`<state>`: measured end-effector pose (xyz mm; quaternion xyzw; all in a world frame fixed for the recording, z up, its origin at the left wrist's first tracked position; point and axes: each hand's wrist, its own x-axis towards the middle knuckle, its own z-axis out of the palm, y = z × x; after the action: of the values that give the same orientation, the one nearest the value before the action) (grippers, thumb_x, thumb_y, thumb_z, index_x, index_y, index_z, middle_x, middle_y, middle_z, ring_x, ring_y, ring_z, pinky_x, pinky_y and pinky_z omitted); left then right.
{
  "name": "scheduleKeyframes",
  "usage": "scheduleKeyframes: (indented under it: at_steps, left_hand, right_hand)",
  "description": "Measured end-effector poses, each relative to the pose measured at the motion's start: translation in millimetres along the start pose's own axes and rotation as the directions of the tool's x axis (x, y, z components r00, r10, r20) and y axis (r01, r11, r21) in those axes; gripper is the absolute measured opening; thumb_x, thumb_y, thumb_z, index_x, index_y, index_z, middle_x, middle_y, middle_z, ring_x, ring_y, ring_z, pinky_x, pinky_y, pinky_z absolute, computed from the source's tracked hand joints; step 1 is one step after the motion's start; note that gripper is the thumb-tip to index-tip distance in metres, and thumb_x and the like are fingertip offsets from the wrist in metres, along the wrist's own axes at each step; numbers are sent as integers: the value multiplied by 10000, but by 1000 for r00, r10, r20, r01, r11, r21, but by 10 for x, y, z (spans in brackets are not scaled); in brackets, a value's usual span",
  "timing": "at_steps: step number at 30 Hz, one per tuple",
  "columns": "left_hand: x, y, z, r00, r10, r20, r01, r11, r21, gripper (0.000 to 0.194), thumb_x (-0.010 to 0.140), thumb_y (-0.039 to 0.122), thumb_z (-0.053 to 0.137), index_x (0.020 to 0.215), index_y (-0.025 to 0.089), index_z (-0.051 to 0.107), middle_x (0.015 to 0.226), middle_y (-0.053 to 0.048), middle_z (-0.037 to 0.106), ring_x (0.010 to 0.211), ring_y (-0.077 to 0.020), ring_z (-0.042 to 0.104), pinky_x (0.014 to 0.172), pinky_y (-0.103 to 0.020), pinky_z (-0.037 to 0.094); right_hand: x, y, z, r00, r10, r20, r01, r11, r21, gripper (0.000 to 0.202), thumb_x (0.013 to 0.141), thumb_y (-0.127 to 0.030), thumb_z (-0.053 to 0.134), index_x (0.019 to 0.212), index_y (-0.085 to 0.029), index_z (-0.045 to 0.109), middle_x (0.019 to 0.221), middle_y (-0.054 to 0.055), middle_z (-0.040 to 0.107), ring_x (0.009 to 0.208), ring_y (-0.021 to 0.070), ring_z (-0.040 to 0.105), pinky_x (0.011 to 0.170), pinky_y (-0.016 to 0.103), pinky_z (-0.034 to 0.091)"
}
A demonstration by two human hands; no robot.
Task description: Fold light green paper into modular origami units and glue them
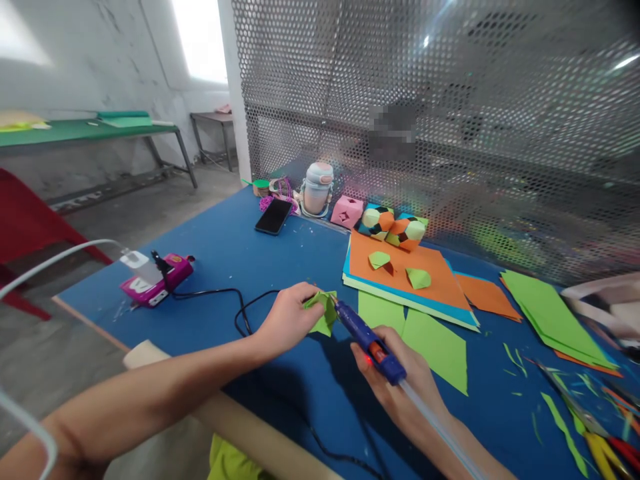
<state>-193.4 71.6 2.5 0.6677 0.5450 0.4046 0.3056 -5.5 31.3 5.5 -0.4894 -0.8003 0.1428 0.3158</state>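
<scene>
My left hand [290, 319] pinches a folded piece of green paper [324, 312] above the blue table. Wrapped in my right hand [400, 373] is a dark blue glue gun [367, 337], its tip at the right side of the green paper. A clear glue stick [430, 420] runs out of the gun's back end. Beyond the hands, two small folded green pieces [418, 278] lie on a stack of orange, blue and pale green sheets [435, 263]. Green paper squares [437, 347] lie partly under and beside that stack.
A pink power strip [173, 270] with a white plug sits left, its black cable [215, 291] crossing the table. Along the back stand a phone [274, 217], a bottle [318, 189] and paper balls [407, 231]. Scissors [600, 447] and paper scraps lie at right.
</scene>
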Motion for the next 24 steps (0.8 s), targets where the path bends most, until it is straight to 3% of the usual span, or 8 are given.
scheduleKeyframes:
  at_steps: [9,24]
  left_hand:
    - [-6,-17,8,998,39,-51,-37,998,49,174,689,76,452,602,155,581,644,19,564,622,-102,482,617,-207,368]
    - [-2,-7,31,996,70,-52,-68,996,53,184,697,62,473,620,155,612,655,10,593,637,-110,512,630,-210,385]
  right_hand:
    - [-3,6,-11,1000,-9,-12,8,998,-57,181,859,-357,475,739,-234,416,533,-57,483,372,97,395,384,212,311]
    - [-43,19,-29,999,-48,-13,45,988,-145,118,849,-315,488,780,-231,443,570,-29,550,409,128,501,412,222,344]
